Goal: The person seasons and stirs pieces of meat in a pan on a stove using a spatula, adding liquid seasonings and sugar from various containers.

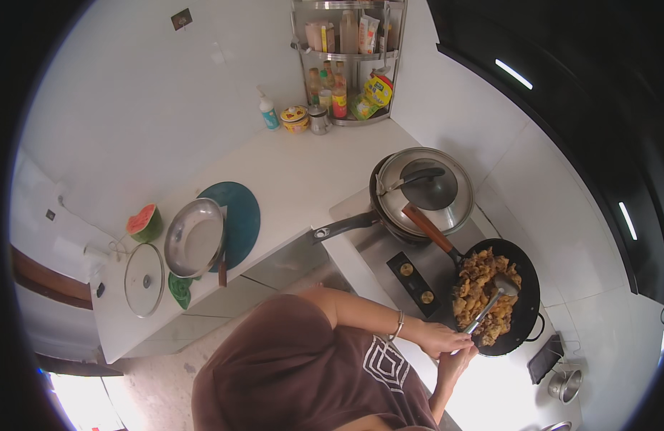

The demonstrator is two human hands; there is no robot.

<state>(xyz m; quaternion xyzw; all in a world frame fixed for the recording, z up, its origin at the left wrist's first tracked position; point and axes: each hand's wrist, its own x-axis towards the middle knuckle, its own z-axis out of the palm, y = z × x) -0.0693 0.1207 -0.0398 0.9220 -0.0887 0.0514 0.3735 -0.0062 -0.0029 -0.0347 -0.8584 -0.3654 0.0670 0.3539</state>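
A black wok (526, 269) with a wooden handle stands at the right of the stove, filled with browned, chunky food (483, 301). The bowl of a metal cooking spoon (485, 311) rests in the food. My left hand (442, 339), below a wrist bracelet (400, 325), closes around the spoon's handle at the wok's near edge. Right against it, my right hand (457, 365) also grips the handle end; the fingers partly hide each other. Beyond the wok's wooden handle sits a second pan (345, 226) under a metal lid (388, 202).
Stove knobs (406, 269) lie before the pans. A phone-like black object (544, 358) and small metal pot (565, 387) are beside the wok. Along the side counter (289, 167) are a steel pan (194, 237), glass lid (143, 280), cut watermelon (144, 223) and corner rack (348, 54).
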